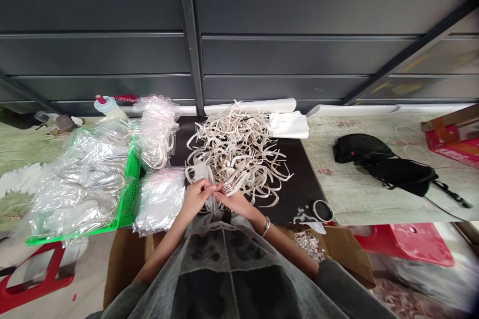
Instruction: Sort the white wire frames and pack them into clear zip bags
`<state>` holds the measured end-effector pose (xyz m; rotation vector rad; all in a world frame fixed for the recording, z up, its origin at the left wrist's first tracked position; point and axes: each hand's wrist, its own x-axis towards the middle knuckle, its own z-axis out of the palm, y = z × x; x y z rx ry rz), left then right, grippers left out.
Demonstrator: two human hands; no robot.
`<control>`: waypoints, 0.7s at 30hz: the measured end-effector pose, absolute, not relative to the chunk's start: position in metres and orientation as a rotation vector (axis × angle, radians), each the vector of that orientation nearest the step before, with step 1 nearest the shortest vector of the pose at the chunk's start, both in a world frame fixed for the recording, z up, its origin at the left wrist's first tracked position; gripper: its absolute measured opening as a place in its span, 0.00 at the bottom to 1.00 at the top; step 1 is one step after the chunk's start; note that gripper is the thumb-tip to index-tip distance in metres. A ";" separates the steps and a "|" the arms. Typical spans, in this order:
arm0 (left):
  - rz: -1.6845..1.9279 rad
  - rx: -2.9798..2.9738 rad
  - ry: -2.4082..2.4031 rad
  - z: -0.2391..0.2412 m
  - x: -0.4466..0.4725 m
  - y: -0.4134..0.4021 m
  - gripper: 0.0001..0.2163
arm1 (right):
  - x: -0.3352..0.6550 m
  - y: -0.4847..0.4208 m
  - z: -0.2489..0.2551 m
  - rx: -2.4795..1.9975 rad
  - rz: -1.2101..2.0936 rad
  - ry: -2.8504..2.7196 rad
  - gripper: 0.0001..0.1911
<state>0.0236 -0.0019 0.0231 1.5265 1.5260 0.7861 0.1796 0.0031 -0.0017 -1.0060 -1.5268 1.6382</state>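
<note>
The worktop (359,194) carries a dark mat (299,179) at its middle. On the mat, reaching toward the back edge, lies a big tangled heap of thin pale U-shaped bands (239,149), headbands by their look. Toward the left edge sits a green basket (130,194) piled above its rim with filled clear bags (86,179). A flat stack of empty bags (159,202) lies between the basket and the mat, at the front edge.

Both hands meet at the front edge of the mat, just in front of the heap. The left hand (194,198) is closed, pinching a clear bag (204,174) at its mouth. The right hand (234,200) is closed around a small bunch of bands (234,184), with their ends pointing toward the bag.

The heap seems the main hazard. The bands are hooked through one another, so a pull on one could drag several over the front edge. The basket load is slippery film stacked high, so a knock from the left elbow could send bags sliding off. The thin bag could tear, or its mouth fold shut, if the band ends catch the film at an angle. The bunch is held loosely fanned, so one band could spring free from the right hand's grip.
</note>
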 end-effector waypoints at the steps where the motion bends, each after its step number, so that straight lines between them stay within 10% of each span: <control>1: 0.781 1.540 1.534 0.025 0.024 -0.002 0.13 | 0.181 0.004 0.000 -1.007 1.644 -1.531 0.13; 8: 0.732 1.669 1.740 0.032 0.013 -0.004 0.03 | 0.194 0.010 0.004 -1.125 1.631 -1.495 0.14; 13: 0.673 1.833 1.743 0.041 0.007 -0.004 0.24 | 0.201 0.008 0.006 -1.128 1.713 -1.505 0.12; 21: 0.562 2.032 1.616 0.058 0.008 0.001 0.08 | 0.197 0.010 0.026 -1.048 1.704 -1.375 0.13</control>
